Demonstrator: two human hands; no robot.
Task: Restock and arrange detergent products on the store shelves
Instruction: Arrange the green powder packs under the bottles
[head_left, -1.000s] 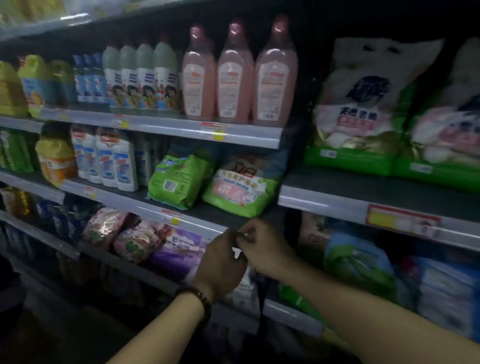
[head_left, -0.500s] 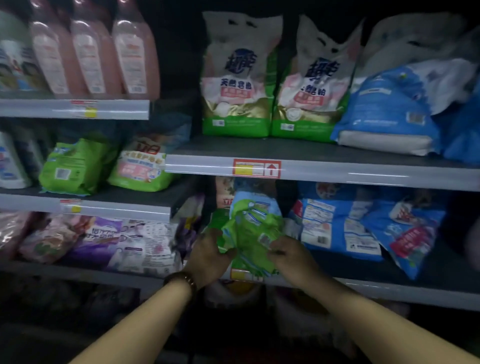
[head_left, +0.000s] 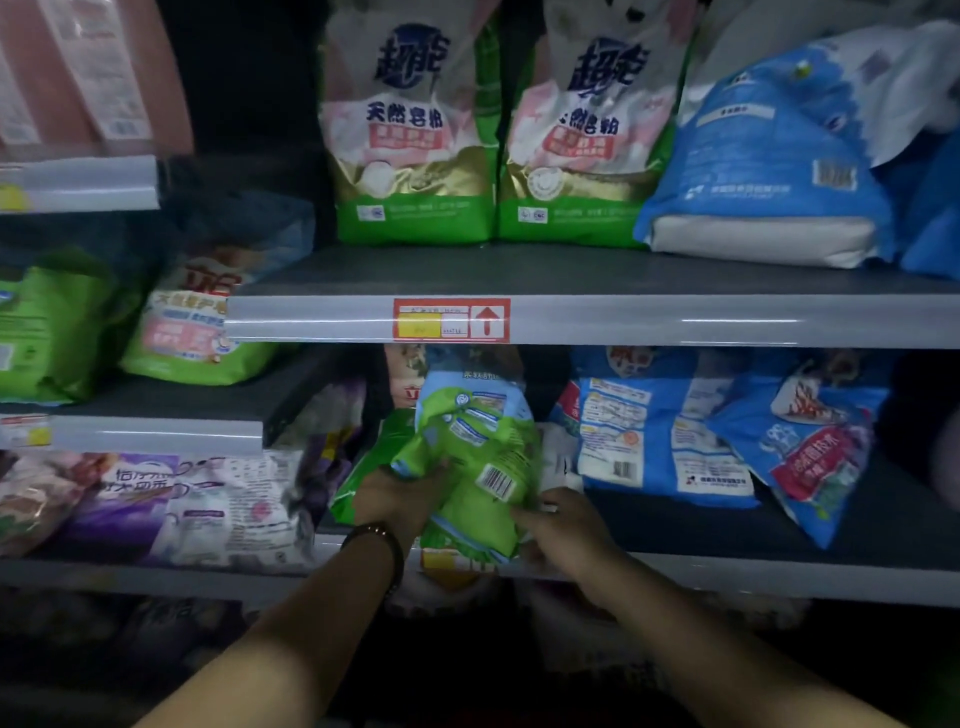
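Observation:
A crumpled green detergent bag with a barcode on its back stands at the front of the lower shelf. My left hand, with a dark bracelet at the wrist, grips its left side. My right hand holds its lower right edge, fingers curled round it. Behind the bag, other green and brown packs are partly hidden.
Blue detergent bags lean on the same shelf to the right. Purple and white bags lie to the left. The shelf above carries two tall green-and-white bags and a blue sack. Green bags sit on the left middle shelf.
My view has swung right from the bottle section to the bag shelves. Both hands left the shelf edge and took hold of the green bag, which now sits slightly higher between them.

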